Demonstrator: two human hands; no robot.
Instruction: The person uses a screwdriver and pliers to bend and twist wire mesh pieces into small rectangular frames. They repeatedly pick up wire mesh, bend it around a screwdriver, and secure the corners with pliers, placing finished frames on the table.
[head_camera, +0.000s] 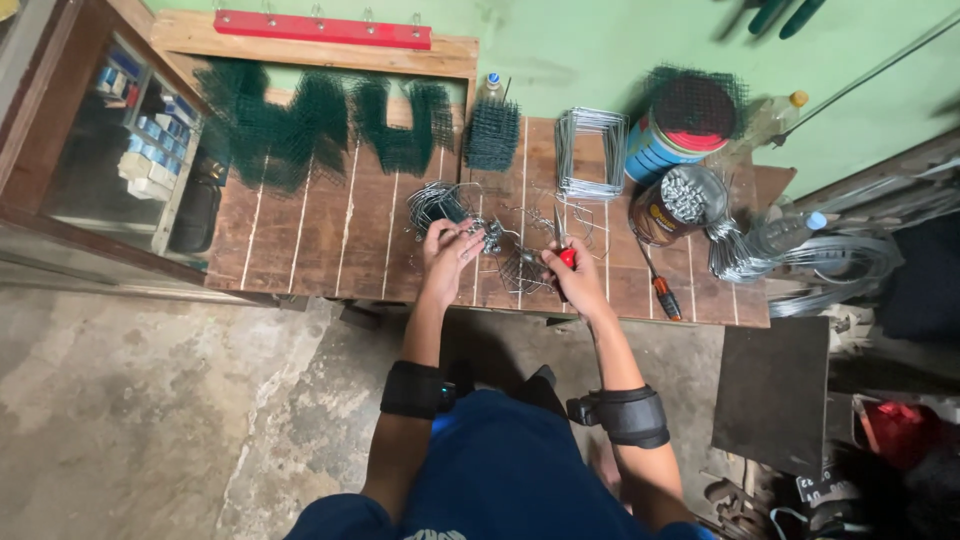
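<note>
Workshop: wire coils (800, 262), plank bench (330, 240)

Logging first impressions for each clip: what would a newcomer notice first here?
The two hands at the middle of the wooden bench: the left hand grips a tangle of bent wire, and the right hand holds a red-handled tool. Behind them, dark green mesh lies along the bench's back edge, with a tin of nails and wire coils to the right.

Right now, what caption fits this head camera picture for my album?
Left hand grips bent wire; right hand holds a red-handled tool over the wooden bench.
</note>
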